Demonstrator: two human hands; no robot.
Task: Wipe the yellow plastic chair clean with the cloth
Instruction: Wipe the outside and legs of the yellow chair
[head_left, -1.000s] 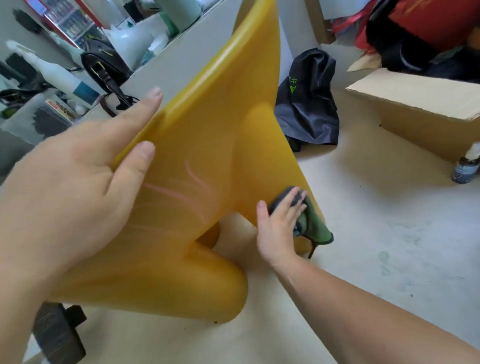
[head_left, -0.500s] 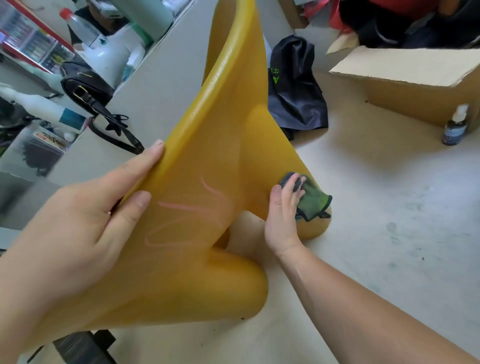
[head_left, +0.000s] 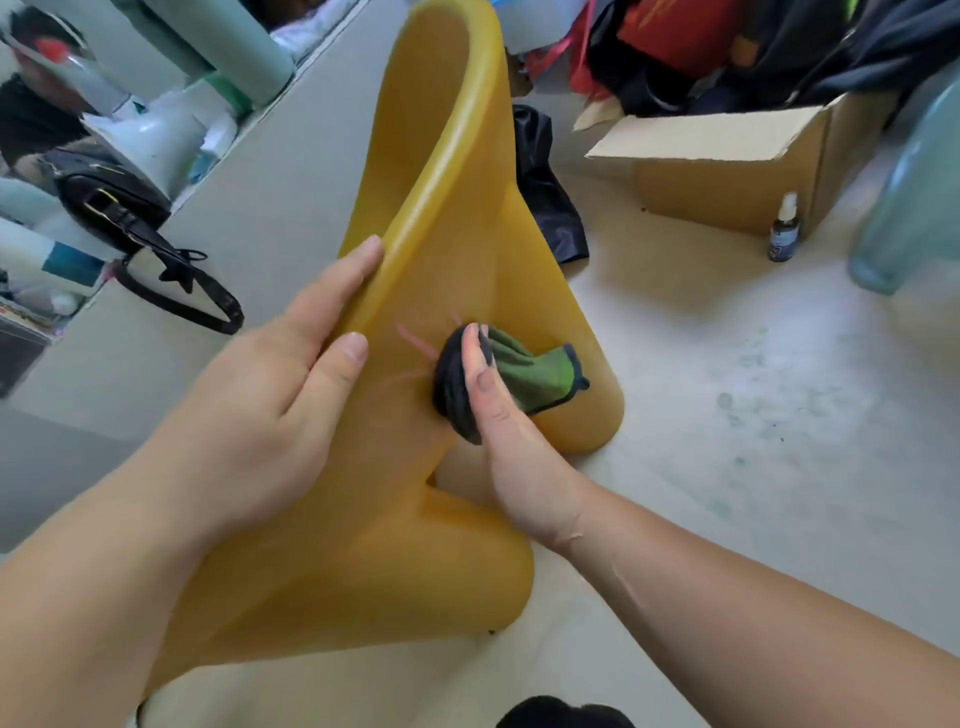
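Observation:
The yellow plastic chair (head_left: 447, 208) is tipped on the floor, with its rim curving up toward the top of the view. My left hand (head_left: 249, 405) grips the rim, thumb on the near surface and index finger along the edge. Pink scribble marks (head_left: 410, 338) streak the surface just right of that thumb. My right hand (head_left: 519, 467) holds a bunched green and dark cloth (head_left: 540, 374) and presses it on the chair right at those marks. The cloth's green tail trails to the right over the chair's leg.
An open cardboard box (head_left: 727, 171) stands at the back right with a small spray bottle (head_left: 784, 228) beside it. A pale glass bottle (head_left: 904, 197) rises at the right edge. A black bag with strap (head_left: 114, 208) lies on the grey ledge at left. Dark fabric (head_left: 550, 208) lies behind the chair.
My right hand has carried the cloth from the chair's lower leg up and left onto the pink marks. My left hand has kept its hold on the rim.

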